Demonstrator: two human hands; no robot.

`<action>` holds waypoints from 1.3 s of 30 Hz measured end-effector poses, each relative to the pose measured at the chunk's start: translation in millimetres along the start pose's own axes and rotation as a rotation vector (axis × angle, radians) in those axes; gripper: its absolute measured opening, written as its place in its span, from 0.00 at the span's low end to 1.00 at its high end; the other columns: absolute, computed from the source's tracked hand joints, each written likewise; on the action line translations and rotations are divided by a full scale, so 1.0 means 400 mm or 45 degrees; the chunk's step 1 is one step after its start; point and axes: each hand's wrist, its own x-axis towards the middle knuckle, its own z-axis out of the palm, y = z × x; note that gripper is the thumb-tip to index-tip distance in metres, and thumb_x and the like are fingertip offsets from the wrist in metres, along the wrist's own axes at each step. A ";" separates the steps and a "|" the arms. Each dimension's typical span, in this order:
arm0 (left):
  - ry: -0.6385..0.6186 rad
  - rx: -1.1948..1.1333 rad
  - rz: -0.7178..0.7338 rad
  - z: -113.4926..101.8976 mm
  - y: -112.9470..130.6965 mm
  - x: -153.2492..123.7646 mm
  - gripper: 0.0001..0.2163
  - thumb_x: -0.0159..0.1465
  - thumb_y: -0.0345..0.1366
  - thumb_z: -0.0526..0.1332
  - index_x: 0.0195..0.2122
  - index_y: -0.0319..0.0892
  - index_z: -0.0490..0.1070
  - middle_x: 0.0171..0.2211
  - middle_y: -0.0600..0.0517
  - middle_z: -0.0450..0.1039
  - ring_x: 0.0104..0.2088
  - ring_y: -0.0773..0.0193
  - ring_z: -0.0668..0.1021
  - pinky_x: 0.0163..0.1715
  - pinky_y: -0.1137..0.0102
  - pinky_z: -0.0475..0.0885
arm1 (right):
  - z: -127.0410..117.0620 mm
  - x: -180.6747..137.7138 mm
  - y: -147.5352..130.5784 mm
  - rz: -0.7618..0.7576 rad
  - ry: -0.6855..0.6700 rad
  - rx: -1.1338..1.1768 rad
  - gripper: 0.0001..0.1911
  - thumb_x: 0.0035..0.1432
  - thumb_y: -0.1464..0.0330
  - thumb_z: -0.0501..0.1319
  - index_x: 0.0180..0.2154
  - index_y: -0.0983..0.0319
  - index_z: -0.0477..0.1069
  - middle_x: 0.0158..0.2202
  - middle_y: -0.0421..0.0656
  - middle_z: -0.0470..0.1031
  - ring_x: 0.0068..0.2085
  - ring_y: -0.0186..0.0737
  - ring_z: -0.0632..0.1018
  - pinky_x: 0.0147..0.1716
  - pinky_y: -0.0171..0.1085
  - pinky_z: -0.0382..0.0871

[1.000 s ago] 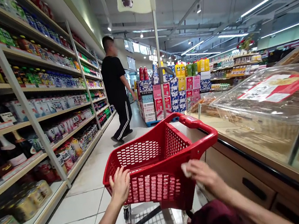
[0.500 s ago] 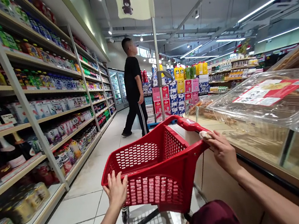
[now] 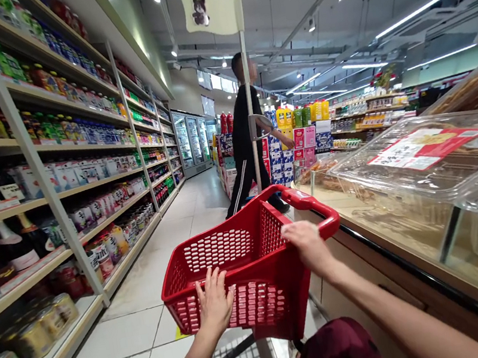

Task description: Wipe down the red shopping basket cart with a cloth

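Head view: a red shopping cart point(image 3: 253, 267) stands just before the person's maroon-clad knees point(image 3: 338, 348).
Left hand point(image 3: 216, 303): fingers extended and slightly spread over the cart's near wall, at its upper rim.
Right hand point(image 3: 308, 243): fingers curled at the cart's near rim, beside its handle point(image 3: 303, 199); cannot tell whether anything lies under the palm.
Cart interior: a perforated panel point(image 3: 270, 225) stands across the handle end.
Counter point(image 3: 393, 233): right of the cart, bearing a clear plastic box point(image 3: 402, 180) with a red-and-white label point(image 3: 431, 146); its contents look brown.
Shelves point(image 3: 99, 188): left of the cart, holding bottles point(image 3: 8, 185) and cans point(image 3: 63, 313).
Cartons point(image 3: 283, 157): stacked beyond the cart, yellow jugs point(image 3: 284, 117) on top.
Person in black point(image 3: 241, 130): beyond the cart, mid-stride.
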 end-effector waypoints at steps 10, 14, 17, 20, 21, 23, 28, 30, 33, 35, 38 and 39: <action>0.007 0.043 0.021 0.002 0.011 -0.021 0.21 0.58 0.34 0.51 0.54 0.41 0.59 0.57 0.45 0.58 0.59 0.52 0.55 0.56 0.46 0.42 | 0.013 -0.055 -0.044 0.019 -0.100 -0.160 0.17 0.54 0.74 0.50 0.43 0.57 0.70 0.49 0.46 0.69 0.52 0.47 0.66 0.49 0.50 0.57; 0.009 0.067 0.086 0.006 0.004 -0.035 0.22 0.57 0.32 0.50 0.54 0.43 0.58 0.57 0.47 0.58 0.59 0.54 0.56 0.57 0.47 0.43 | 0.015 -0.070 -0.100 -0.039 -0.027 0.028 0.13 0.56 0.72 0.52 0.41 0.56 0.71 0.43 0.45 0.73 0.45 0.42 0.70 0.45 0.41 0.62; 0.041 0.105 0.088 0.015 0.003 -0.040 0.23 0.56 0.32 0.51 0.54 0.43 0.59 0.57 0.47 0.58 0.59 0.54 0.57 0.57 0.48 0.43 | -0.049 -0.077 -0.062 0.019 -0.010 0.214 0.12 0.56 0.69 0.52 0.40 0.56 0.70 0.37 0.43 0.74 0.37 0.38 0.73 0.37 0.36 0.67; 0.068 0.155 0.061 0.017 0.014 -0.039 0.23 0.55 0.32 0.52 0.54 0.41 0.60 0.56 0.45 0.60 0.58 0.52 0.58 0.57 0.47 0.43 | -0.152 -0.070 0.005 0.148 0.030 0.207 0.11 0.54 0.69 0.52 0.37 0.58 0.71 0.32 0.43 0.74 0.33 0.37 0.73 0.33 0.36 0.68; 0.063 0.170 0.061 0.015 0.019 -0.039 0.23 0.55 0.31 0.51 0.54 0.41 0.60 0.56 0.45 0.60 0.58 0.52 0.58 0.57 0.47 0.43 | -0.186 -0.064 0.026 0.190 0.069 0.137 0.11 0.53 0.68 0.53 0.36 0.59 0.72 0.32 0.43 0.73 0.33 0.38 0.73 0.34 0.37 0.67; 0.037 0.199 0.082 0.010 0.029 -0.038 0.23 0.56 0.31 0.50 0.54 0.40 0.59 0.56 0.45 0.61 0.58 0.53 0.58 0.56 0.48 0.44 | -0.241 -0.054 0.059 0.286 0.176 -0.085 0.09 0.50 0.67 0.55 0.33 0.60 0.72 0.35 0.45 0.73 0.37 0.42 0.72 0.38 0.42 0.65; 0.018 0.295 0.050 0.008 0.048 -0.040 0.25 0.54 0.29 0.49 0.55 0.40 0.58 0.56 0.45 0.60 0.57 0.52 0.59 0.56 0.48 0.46 | -0.196 -0.083 0.027 0.330 0.092 -0.311 0.12 0.50 0.71 0.52 0.35 0.61 0.71 0.46 0.49 0.70 0.49 0.48 0.68 0.45 0.47 0.61; 0.019 0.324 0.020 0.009 0.050 -0.041 0.26 0.53 0.29 0.49 0.56 0.40 0.58 0.56 0.45 0.60 0.58 0.52 0.58 0.56 0.48 0.46 | -0.111 -0.104 -0.045 0.218 0.046 -0.214 0.19 0.52 0.76 0.48 0.44 0.59 0.68 0.47 0.46 0.71 0.50 0.43 0.68 0.47 0.46 0.60; 0.023 0.351 0.043 0.004 0.048 -0.046 0.28 0.52 0.29 0.50 0.57 0.41 0.56 0.57 0.46 0.58 0.58 0.53 0.58 0.56 0.50 0.46 | -0.025 -0.120 -0.125 -0.004 -0.029 -0.128 0.22 0.53 0.78 0.48 0.46 0.54 0.68 0.50 0.41 0.69 0.54 0.41 0.65 0.52 0.47 0.54; 0.022 0.357 0.071 -0.001 0.047 -0.050 0.30 0.51 0.28 0.50 0.58 0.42 0.54 0.57 0.47 0.58 0.58 0.54 0.57 0.56 0.51 0.46 | -0.034 -0.125 -0.109 -0.023 -0.016 -0.169 0.22 0.52 0.78 0.48 0.43 0.55 0.70 0.50 0.42 0.70 0.54 0.41 0.65 0.53 0.47 0.53; 0.021 0.358 0.074 -0.004 0.055 -0.054 0.31 0.51 0.28 0.50 0.58 0.42 0.53 0.58 0.46 0.56 0.59 0.53 0.56 0.56 0.51 0.45 | -0.098 -0.134 -0.022 0.192 0.093 -0.369 0.22 0.49 0.79 0.48 0.43 0.61 0.71 0.49 0.47 0.70 0.54 0.45 0.65 0.51 0.48 0.55; 0.025 0.357 0.064 -0.004 0.059 -0.054 0.31 0.51 0.28 0.51 0.58 0.42 0.53 0.58 0.46 0.56 0.59 0.52 0.55 0.56 0.50 0.45 | -0.112 -0.137 -0.004 0.301 0.123 -0.434 0.23 0.48 0.79 0.49 0.44 0.62 0.70 0.51 0.48 0.68 0.55 0.47 0.63 0.51 0.49 0.54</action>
